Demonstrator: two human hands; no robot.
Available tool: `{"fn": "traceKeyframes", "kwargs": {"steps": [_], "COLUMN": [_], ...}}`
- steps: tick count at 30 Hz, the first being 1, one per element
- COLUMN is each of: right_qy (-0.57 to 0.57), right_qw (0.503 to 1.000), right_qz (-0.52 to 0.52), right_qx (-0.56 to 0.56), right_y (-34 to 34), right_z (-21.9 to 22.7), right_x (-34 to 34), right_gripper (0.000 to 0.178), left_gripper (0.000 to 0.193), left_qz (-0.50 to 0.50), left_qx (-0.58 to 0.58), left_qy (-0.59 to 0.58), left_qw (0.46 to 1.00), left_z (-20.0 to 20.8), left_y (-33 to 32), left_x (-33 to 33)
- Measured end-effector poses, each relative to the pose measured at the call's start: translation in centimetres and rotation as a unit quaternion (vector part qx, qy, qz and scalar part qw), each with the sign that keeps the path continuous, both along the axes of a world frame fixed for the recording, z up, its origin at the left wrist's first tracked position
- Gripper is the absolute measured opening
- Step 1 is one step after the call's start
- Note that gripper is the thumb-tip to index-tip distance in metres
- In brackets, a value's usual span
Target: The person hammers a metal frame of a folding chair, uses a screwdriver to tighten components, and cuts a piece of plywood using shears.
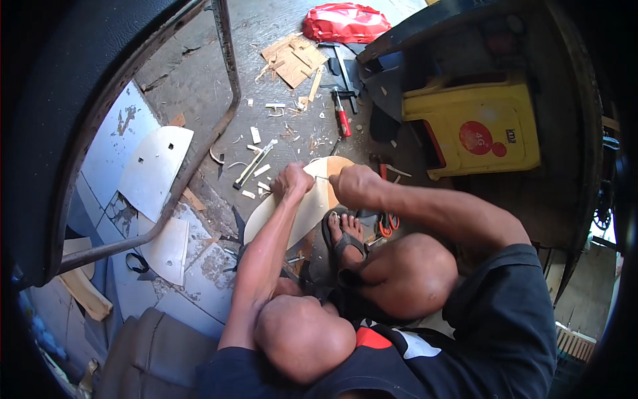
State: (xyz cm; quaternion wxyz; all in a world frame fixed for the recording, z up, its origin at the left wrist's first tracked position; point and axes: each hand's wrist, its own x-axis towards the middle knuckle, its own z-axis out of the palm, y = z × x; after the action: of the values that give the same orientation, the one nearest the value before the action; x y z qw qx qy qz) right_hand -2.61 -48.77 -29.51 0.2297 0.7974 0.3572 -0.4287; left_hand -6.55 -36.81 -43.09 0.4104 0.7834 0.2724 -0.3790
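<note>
Near the middle of the frame, two bare hands meet on a thin curved board (299, 213). It is pale on its long lower part and light brown at its top end. It slants from the middle of the frame down toward the lower left, and it rests on the grey floor (199, 73).

The left hand (292, 181) is curled tight around the board's upper edge. The right hand (352, 185) is closed in a fist just beside it, at the brown end. I cannot tell if that fist holds the board or some small tool, as the fingers hide it. The two hands are very close but do not touch.

Just below the hands, a foot in a dark sandal (344, 241) sits next to the board. Orange-handled scissors (387, 223) lie just right of the foot.

Up the frame from the hands, wood chips (292, 60) and small scraps are spread over the floor. A red-handled tool (341, 118) lies there, and a red bag (345, 21) sits at the top. A yellow plastic jug (475, 126) is at the upper right. On the left, two white cut sheets (154, 169) lie by a bent metal bar (229, 66).
</note>
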Motion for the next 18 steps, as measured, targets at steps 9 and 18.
{"fn": "traceKeyframes", "kwargs": {"steps": [9,18], "right_qy": [-0.13,0.059], "right_qw": [0.976,0.886], "right_qz": [-0.177,-0.232], "right_qx": [-0.005,0.398], "right_y": [-7.4,6.5], "right_z": [9.2,-8.2], "right_x": [-2.2,0.5], "right_gripper": [0.043,0.036], "left_gripper": [0.05,0.052], "left_qz": [0.021,-0.027], "left_qx": [0.037,0.116], "left_qy": [-0.05,-0.283], "left_qw": [0.998,0.952], "left_z": [-0.2,-5.5], "left_y": [0.0,-1.9], "left_x": [-0.9,-4.7]}}
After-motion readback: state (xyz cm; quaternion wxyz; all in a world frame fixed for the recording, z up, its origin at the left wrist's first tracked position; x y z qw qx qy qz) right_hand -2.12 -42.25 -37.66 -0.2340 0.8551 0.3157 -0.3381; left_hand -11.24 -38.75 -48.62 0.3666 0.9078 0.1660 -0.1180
